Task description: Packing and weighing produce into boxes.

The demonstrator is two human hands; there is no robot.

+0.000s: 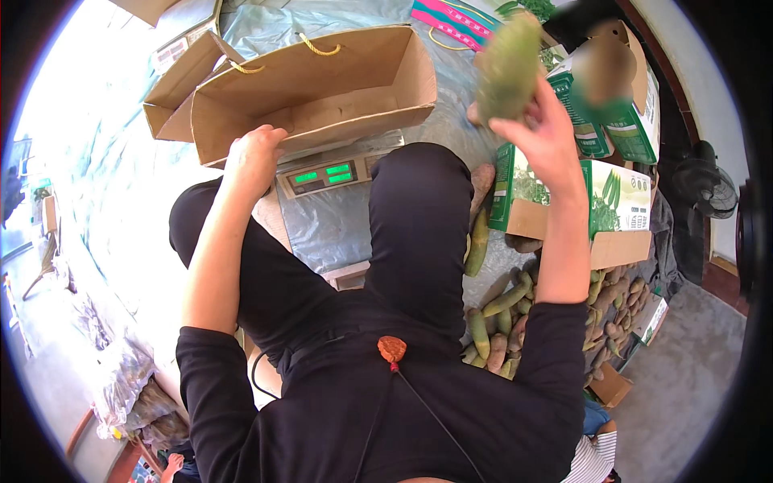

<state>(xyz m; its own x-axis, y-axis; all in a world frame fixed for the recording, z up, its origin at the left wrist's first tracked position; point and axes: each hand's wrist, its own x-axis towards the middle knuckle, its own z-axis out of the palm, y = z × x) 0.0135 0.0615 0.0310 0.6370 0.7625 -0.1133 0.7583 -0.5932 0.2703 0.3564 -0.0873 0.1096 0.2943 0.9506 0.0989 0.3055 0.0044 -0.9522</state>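
A large green radish (509,72), blurred by motion, is raised at the upper right with my right hand (547,133) closed around its lower end. My left hand (256,153) is at the near rim of a brown cardboard box (322,133), with its fingers bent over the edge. The box has yellow rope handles and its visible inside holds nothing. It sits over a digital scale (326,175) with lit green displays, which hides most of the weighing plate.
Green-and-white cartons (618,193) stand at the right. More green radishes (506,299) and a pile of soil-covered ones (616,310) lie on the right. Plastic sheeting (322,233) covers the floor. A black fan (705,181) stands far right; another person's striped sleeve (594,459) shows below.
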